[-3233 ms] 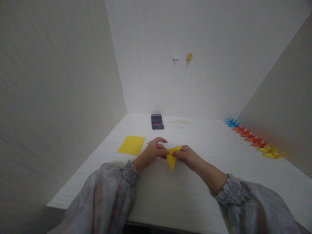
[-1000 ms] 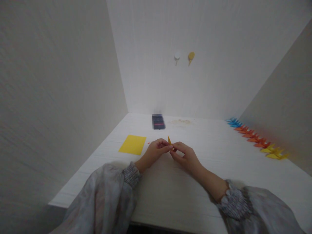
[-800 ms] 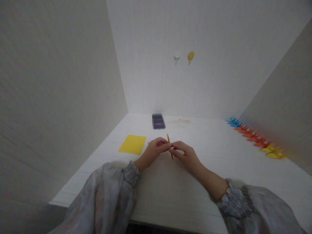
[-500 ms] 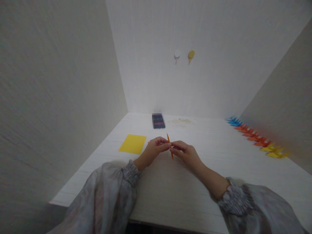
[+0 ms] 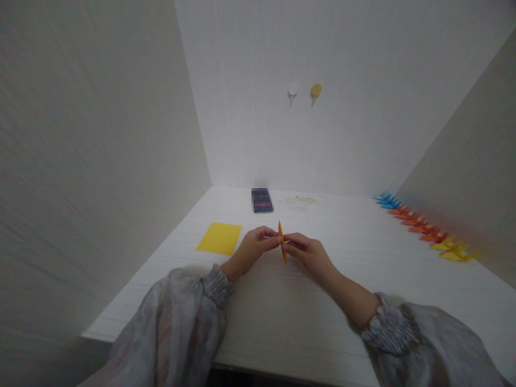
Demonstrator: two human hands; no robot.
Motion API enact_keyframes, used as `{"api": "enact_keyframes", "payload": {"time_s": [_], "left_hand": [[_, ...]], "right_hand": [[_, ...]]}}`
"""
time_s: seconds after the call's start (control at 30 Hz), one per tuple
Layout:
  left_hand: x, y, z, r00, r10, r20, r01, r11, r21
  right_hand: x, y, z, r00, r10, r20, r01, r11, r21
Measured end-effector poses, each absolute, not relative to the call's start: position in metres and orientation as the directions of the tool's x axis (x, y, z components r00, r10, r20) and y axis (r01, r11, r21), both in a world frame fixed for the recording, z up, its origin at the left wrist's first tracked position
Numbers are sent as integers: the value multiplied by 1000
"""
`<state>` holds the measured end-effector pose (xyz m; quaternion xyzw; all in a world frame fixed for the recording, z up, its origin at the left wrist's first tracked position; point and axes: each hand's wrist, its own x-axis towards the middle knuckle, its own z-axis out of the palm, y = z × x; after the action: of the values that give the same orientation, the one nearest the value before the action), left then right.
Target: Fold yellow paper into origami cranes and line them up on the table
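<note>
The folded yellow paper (image 5: 282, 241) was held edge-on just above the tabletop (image 5: 306, 322), pinched from both sides: the left hand (image 5: 253, 251) had its fingers closed on the left face and the right hand (image 5: 309, 253) had its fingers closed on the right face, tips nearly meeting. For a fold like this, the crease would probably be best kept sharp by pressing close to the spine and keeping both layers lined up so the points don't drift; thin paper slips easily when it's gripped only at the middle.

A flat yellow sheet (image 5: 220, 238) was lying to the left, near the left hand. A dark phone-like object (image 5: 262, 200) was sat further back. Along the right edge a row of finished folded pieces (image 5: 423, 228) was laid out, blue, then orange, then yellow. Plain pale walls were closed in on three sides, with two small hooks (image 5: 303, 92) stuck on the back wall.
</note>
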<state>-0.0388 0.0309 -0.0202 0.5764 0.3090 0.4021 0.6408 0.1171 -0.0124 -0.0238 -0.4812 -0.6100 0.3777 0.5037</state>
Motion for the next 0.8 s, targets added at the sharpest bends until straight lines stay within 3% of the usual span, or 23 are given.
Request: {"api": "enact_keyframes", "payload": {"time_s": [0.33, 0.67, 0.8], "left_hand": [[-31, 31, -21, 498, 844, 199, -112, -165, 980], [-31, 24, -13, 593, 776, 218, -76, -215, 974], [-28, 21, -9, 611, 760, 223, -169, -150, 974]], "right_hand": [[111, -14, -18, -6, 917, 399, 538, 339, -772], [110, -9, -14, 45, 896, 443, 615, 324, -719], [112, -8, -11, 72, 879, 471, 630, 326, -705]]}}
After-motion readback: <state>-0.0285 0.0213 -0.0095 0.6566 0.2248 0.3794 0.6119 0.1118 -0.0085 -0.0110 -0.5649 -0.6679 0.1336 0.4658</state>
